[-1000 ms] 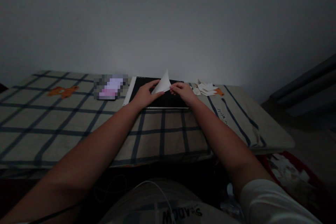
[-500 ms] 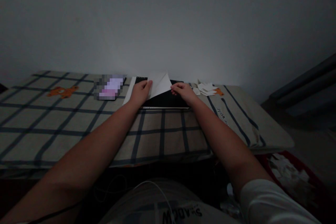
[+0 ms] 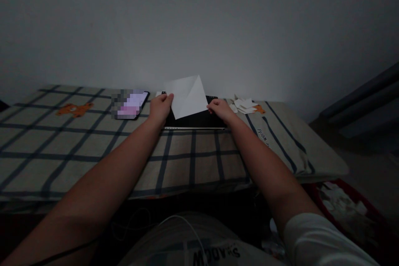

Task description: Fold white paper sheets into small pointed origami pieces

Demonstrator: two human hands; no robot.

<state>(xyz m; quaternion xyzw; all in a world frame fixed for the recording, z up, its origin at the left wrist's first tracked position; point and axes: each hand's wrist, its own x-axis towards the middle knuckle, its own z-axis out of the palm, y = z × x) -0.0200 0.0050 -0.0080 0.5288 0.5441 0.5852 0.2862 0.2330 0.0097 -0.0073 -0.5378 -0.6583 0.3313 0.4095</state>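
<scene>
White paper [image 3: 188, 99] — visibly creased — is pinched at its left edge by my left hand [image 3: 159, 110] and at its right corner by my right hand [image 3: 220, 109], above a black board [image 3: 198, 121]. Paper scraps [image 3: 245, 105] lie beside my right hand, a phone [image 3: 134, 104] near my left.

I see a pale shirt [image 3: 168, 232] at the bottom centre of the frame, with dark upside-down lettering [image 3: 229, 252]; the sleeve [image 3: 324, 232] at lower right is whitish and wrinkled; a thin white cable [image 3: 191, 225] curves over the shirt; left hand [image 3: 160, 109] and right hand [image 3: 220, 109] are bare; a dark cord [image 3: 68, 252] shows at lower left.
</scene>
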